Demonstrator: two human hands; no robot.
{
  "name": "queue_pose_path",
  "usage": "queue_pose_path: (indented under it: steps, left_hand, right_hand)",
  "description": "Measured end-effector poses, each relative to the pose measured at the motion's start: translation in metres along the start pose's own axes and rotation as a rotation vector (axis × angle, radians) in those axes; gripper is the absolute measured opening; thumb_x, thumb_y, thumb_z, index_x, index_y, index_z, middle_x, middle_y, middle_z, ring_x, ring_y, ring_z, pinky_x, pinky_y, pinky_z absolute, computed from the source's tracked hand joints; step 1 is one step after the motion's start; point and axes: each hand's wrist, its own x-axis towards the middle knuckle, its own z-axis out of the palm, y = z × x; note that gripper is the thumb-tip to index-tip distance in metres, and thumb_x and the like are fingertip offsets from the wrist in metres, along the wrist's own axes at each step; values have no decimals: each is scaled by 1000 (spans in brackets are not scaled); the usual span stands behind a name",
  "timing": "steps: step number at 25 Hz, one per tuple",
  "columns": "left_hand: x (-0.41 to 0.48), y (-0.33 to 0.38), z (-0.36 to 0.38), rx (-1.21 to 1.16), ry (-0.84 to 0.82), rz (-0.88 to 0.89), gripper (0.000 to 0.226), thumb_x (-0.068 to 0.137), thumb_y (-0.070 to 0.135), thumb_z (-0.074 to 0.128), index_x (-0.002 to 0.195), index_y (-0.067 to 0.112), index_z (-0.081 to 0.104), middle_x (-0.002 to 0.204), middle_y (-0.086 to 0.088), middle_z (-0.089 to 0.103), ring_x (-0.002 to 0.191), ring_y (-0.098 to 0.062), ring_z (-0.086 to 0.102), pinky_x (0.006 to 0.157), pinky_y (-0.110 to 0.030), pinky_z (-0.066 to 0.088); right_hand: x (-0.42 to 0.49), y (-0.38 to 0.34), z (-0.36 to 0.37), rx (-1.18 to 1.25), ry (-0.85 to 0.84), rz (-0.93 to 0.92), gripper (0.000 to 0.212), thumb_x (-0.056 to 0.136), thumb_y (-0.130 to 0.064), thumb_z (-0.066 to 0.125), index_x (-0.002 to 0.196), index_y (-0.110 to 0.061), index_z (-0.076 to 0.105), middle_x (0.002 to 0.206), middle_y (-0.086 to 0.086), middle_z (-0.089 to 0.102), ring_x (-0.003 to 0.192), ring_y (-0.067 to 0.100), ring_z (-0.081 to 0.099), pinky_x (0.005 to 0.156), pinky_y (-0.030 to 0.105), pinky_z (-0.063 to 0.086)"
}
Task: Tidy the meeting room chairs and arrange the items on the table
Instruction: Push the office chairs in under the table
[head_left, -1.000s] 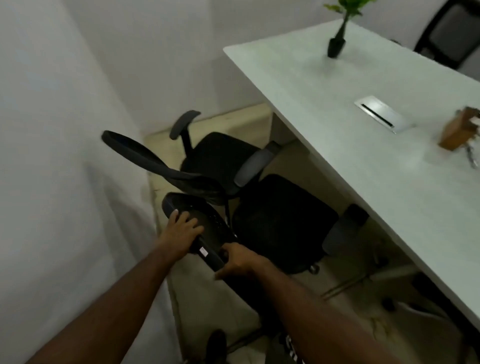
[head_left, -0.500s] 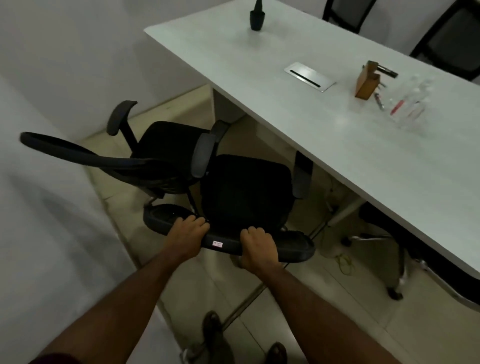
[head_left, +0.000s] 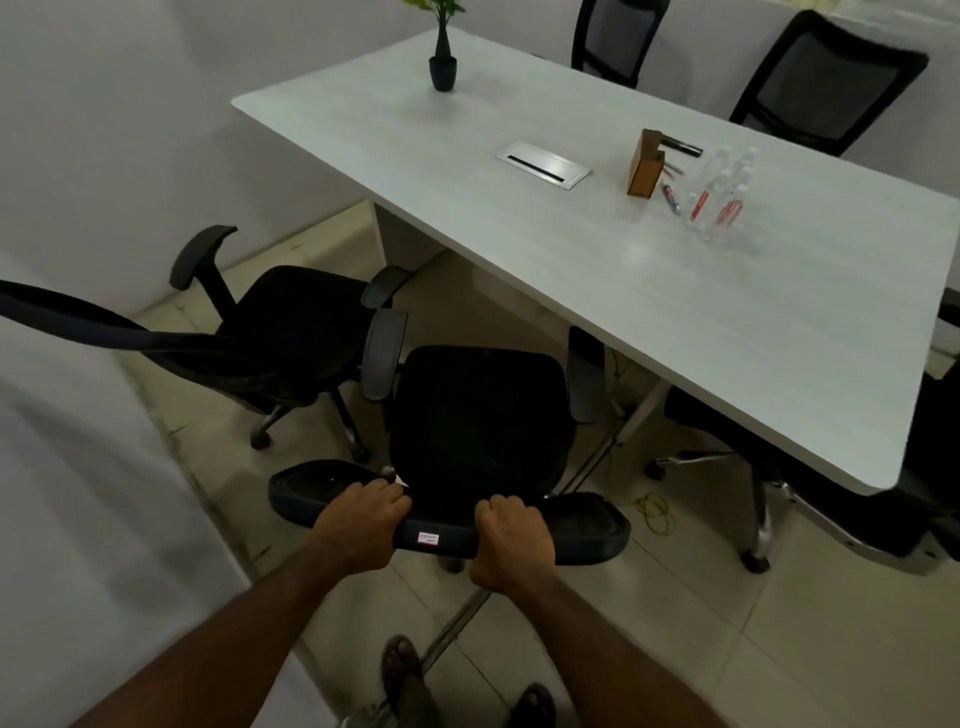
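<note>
Beside the table (head_left: 597, 270), hands (both) grip chair (head_left: 478, 415).

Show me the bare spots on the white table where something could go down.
The white table is bare along its near edge, in front of the silver cable hatch, and between that hatch and the small black potted plant. It is crowded at the right, where the brown wooden holder, pens and clear water bottles cluster.
</note>
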Motion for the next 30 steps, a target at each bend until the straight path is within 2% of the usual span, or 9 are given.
queue_pose_path:
  steps: [2, 7, 12, 17, 22, 26, 30]
  left_hand:
    - [0, -2, -3, 29, -5, 50, 30, 59, 31, 70, 87, 22, 63, 86, 1, 63, 77, -21, 61, 62, -32, 49]
    - [44, -32, -11, 84, 33, 118, 32, 51, 32, 73, 80, 22, 63, 79, 2, 62, 70, -20, 61, 56, -30, 48]
    - [102, -77, -11, 83, -19, 179, 34, 75, 37, 56, 106, 24, 56, 104, 0, 57, 96, -21, 53, 77, -32, 42]
    - [149, -115, -25, 98, -24, 296, 31, 75, 36, 53, 104, 25, 54, 103, 1, 56, 95, -19, 52, 75, -31, 39]
    - [187, -131, -33, 119, -25, 375, 27, 73, 34, 53, 99, 25, 53, 100, 2, 56, 94, -20, 53, 75, -33, 41]
    - [220, -143, -45, 138, -12, 425, 24, 73, 30, 54, 96, 25, 53, 97, 2, 56, 92, -21, 53, 71, -33, 39]
    - [263, -161, -59, 151, 2, 484, 24, 72, 27, 53, 96, 23, 54, 98, 0, 55, 94, -23, 52, 70, -34, 37]
  right_hand:
    - [-3, -4, 3, 18, 21, 26, 37, 69, -31, 70, 100, -17, 54, 97, 5, 56, 88, 24, 52, 79, 38, 45]
    - [35, -2, -5, 34, 61, 91, 36, 70, -32, 69, 99, -16, 54, 97, 5, 56, 89, 26, 53, 77, 39, 45]
    - [82, -5, -12, 47, 81, 199, 40, 70, -38, 71, 100, -18, 54, 97, 3, 56, 88, 24, 53, 78, 38, 45]
    - [118, -14, -28, 80, 106, 279, 36, 71, -34, 68, 99, -18, 54, 96, 4, 56, 87, 23, 53, 76, 36, 46]
    - [143, -11, -43, 90, 94, 352, 44, 66, -35, 73, 102, -17, 54, 98, 4, 56, 90, 24, 53, 79, 38, 48]
    - [168, -6, -52, 80, 119, 399, 37, 69, -35, 68, 98, -18, 54, 97, 3, 56, 89, 24, 54, 76, 37, 47]
    - [203, 3, -60, 82, 135, 439, 38, 69, -36, 69, 99, -17, 54, 96, 3, 55, 87, 24, 53, 76, 37, 46]
